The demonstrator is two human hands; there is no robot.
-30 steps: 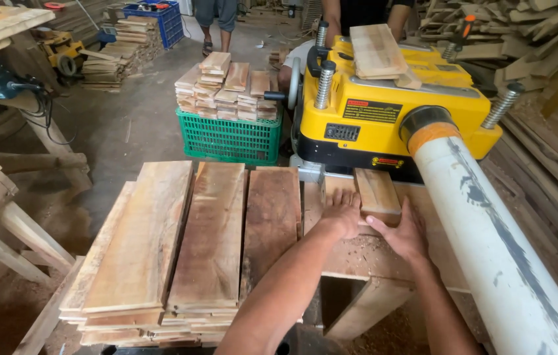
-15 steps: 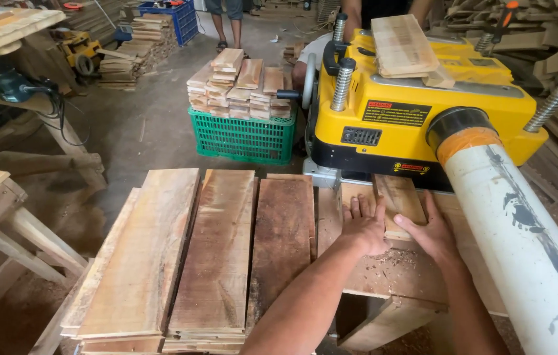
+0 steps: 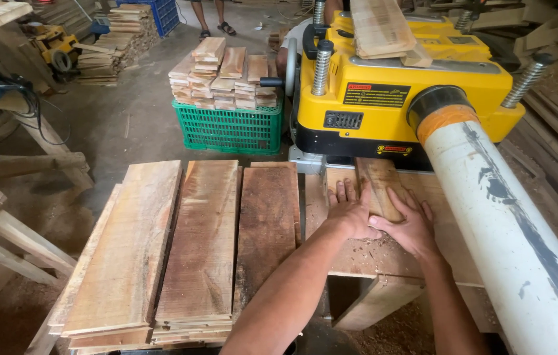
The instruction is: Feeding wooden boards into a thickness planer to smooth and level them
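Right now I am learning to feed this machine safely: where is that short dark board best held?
Probably by its near end and long edges, from the side facing the person. The short board lies flat, its far end at the yellow planer, so only the near half is free. The left hand and right hand press there.

The wooden desk (image 3: pixel 384 260) holds a short brown board (image 3: pixel 379 187) and some sawdust (image 3: pixel 384 244), right in front of the yellow machine (image 3: pixel 384 98). Beside it, flat stacks of long boards (image 3: pixel 193 250) lie side by side. On the floor (image 3: pixel 128 125) stands a green crate (image 3: pixel 231 130).
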